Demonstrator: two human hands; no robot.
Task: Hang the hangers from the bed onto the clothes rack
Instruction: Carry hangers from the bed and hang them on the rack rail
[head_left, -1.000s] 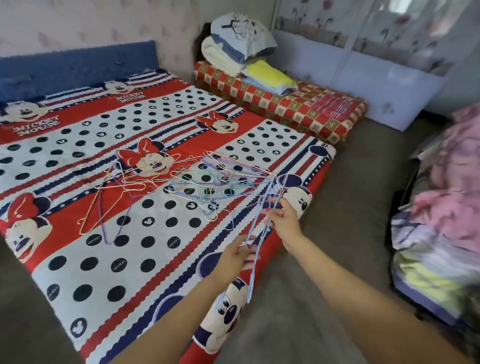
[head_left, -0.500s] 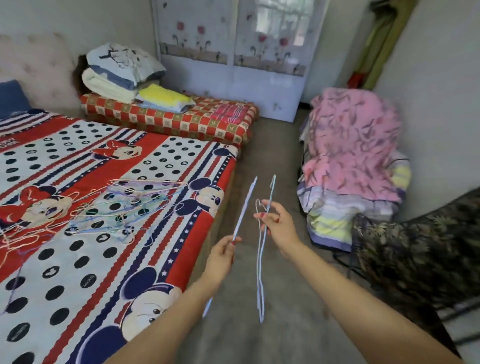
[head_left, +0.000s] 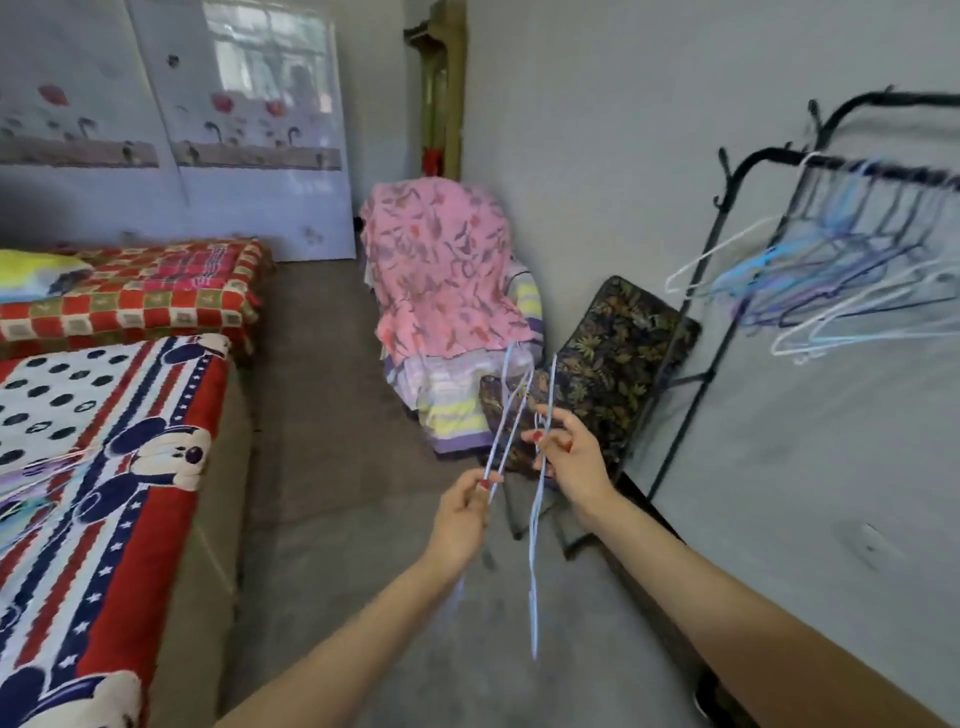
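My left hand (head_left: 462, 512) pinches a thin light-blue wire hanger (head_left: 506, 410) seen edge-on, slanting up and to the right. My right hand (head_left: 569, 460) pinches a second light-blue hanger (head_left: 535, 561) that hangs down past the wrist. Both hands are held out over the floor, between the bed and the wall. The black clothes rack (head_left: 737, 166) stands at the right against the wall, with several blue and white hangers (head_left: 831, 280) on its bar. More hangers (head_left: 31, 483) lie on the Mickey-print bed (head_left: 130, 467) at the left edge.
A chair heaped with a pink blanket (head_left: 441, 270) and folded bedding stands ahead. A dark floral cushion (head_left: 613, 358) leans by the rack's foot. A red checked mattress (head_left: 135, 296) lies behind the bed. Grey floor (head_left: 322, 415) runs between the bed and the wall.
The view has swung right, from the bed to the wall, and the rack has come into sight. Both hands still hold their hangers, now carried away from the bed.
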